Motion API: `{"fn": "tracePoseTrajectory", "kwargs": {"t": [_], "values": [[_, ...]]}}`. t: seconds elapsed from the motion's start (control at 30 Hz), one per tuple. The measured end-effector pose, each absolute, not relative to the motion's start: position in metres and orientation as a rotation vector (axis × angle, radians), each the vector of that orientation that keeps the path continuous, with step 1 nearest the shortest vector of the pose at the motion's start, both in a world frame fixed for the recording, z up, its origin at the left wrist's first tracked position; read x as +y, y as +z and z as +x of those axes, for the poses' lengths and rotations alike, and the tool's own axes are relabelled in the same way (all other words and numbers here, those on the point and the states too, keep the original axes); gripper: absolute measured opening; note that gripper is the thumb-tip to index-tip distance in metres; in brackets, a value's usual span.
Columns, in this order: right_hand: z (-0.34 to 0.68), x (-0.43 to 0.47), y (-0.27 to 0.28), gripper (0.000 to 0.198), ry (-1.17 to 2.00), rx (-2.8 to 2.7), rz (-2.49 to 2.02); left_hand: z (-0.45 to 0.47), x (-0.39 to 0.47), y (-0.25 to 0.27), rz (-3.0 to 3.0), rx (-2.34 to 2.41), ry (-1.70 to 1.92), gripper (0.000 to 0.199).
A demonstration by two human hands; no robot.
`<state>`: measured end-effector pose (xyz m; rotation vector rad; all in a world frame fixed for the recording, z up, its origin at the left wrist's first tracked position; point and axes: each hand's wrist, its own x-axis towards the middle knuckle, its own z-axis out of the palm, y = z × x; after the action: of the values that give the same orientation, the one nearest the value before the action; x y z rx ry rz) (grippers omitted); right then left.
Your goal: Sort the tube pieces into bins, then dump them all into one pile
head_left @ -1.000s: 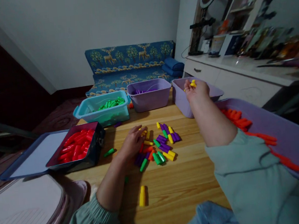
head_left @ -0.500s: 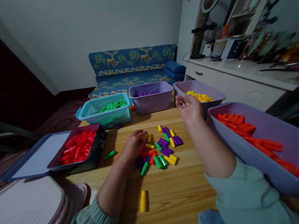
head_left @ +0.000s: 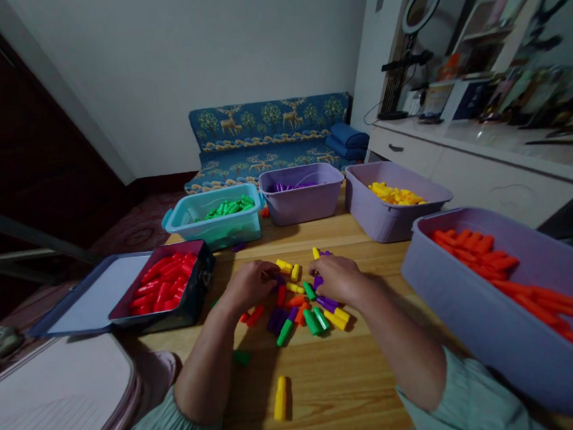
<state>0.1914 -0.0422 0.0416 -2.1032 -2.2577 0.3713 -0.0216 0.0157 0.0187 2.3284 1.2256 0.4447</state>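
My left hand [head_left: 254,284] is over the left side of a mixed pile on the table, fingers curled at a small purple plastic tube [head_left: 278,280]. To its right, my right hand [head_left: 339,278] reaches palm down into the pile, its fingertips closing on purple tubes [head_left: 318,281]; part of them is hidden beneath the hand. Between and below the hands lie green tubes [head_left: 316,321], yellow tubes [head_left: 337,319], orange tubes [head_left: 297,302] and red tubes [head_left: 255,316]. They look like pen caps or marker barrels. A lone yellow tube [head_left: 280,399] lies nearer to me.
Around the pile stand a red-filled tin [head_left: 202,276], a turquoise bin [head_left: 218,233] with green pieces, and lilac bins with purple [head_left: 303,203], yellow [head_left: 382,220] and orange [head_left: 477,332] pieces. A pink-edged board [head_left: 56,396] lies at left; a patterned sofa [head_left: 271,156] is behind.
My right hand has come from above the yellow pieces' bin, where it was open, down to the pile. My left hand stays beside the pile. The view has shifted slightly.
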Motion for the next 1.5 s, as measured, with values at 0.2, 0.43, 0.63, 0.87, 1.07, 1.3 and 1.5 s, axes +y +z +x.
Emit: {"fn": "tracePoseTrajectory", "kwargs": {"t": [0.2, 0.43, 0.63, 0.87, 1.07, 1.3, 1.5], "values": [[0.186, -0.043, 0.036, 0.026, 0.337, -2.217, -2.113, -0.017, 0.013, 0.011, 2.388, 1.202, 0.429, 0.042], [0.197, -0.041, 0.049, 0.021, 0.36, -2.157, -2.128, -0.016, 0.012, 0.018, 2.315, 1.286, 0.473, 0.029], [0.21, -0.05, 0.066, 0.019, 0.558, -2.317, -2.088, -0.031, 0.006, 0.039, 2.12, 1.099, 0.192, 0.021], [0.192, -0.055, 0.056, 0.018, 0.526, -2.403, -2.033, -0.025, -0.005, 0.042, 2.006, 1.124, 0.017, 0.02], [0.185, -0.054, 0.052, 0.026, 0.496, -2.453, -1.968, -0.008, -0.017, 0.05, 2.257, 1.25, -0.04, 0.019], [0.183, -0.053, 0.051, 0.032, 0.515, -2.525, -1.983, 0.005, -0.025, 0.055, 2.462, 1.383, -0.279, 0.015], [0.186, -0.05, 0.048, 0.028, 0.466, -2.34, -1.887, -0.002, -0.016, 0.055, 2.272, 1.342, 0.181, 0.016]]}}
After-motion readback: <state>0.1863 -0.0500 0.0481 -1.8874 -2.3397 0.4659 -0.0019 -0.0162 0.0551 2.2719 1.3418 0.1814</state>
